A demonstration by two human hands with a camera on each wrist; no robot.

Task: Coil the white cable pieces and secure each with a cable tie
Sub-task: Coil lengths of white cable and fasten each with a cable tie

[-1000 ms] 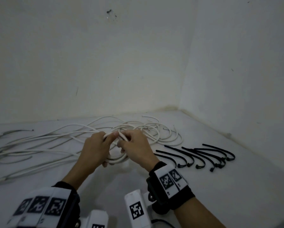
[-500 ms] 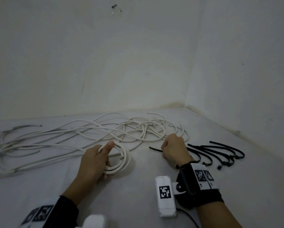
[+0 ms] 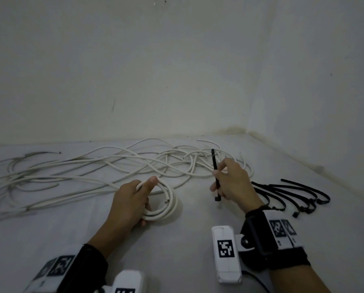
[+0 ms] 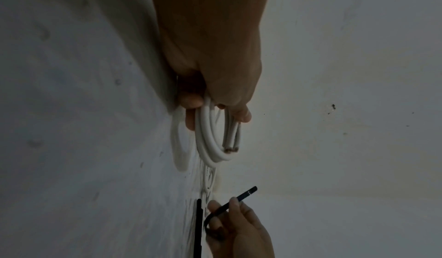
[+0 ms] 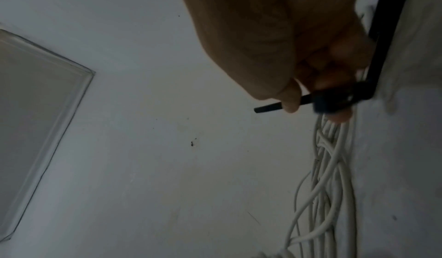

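Note:
My left hand (image 3: 132,199) grips a small coil of white cable (image 3: 168,206) low over the white surface, thumb lying over its top strands. The coil (image 4: 212,148) hangs from the curled fingers in the left wrist view, its cut ends showing. To the right, my right hand (image 3: 229,182) pinches one black cable tie (image 3: 215,174) and holds it nearly upright, apart from the coil. In the right wrist view the tie (image 5: 334,99) sits between thumb and fingers.
A tangle of loose white cables (image 3: 92,166) spreads across the surface from the far left to behind both hands. Several black cable ties (image 3: 293,195) lie in a row at the right. Two walls meet in a corner (image 3: 247,132) behind.
The right hand let go of the coil, reached right to the row of ties, and now holds one tie lifted up. The left hand kept the coil and lowered it slightly.

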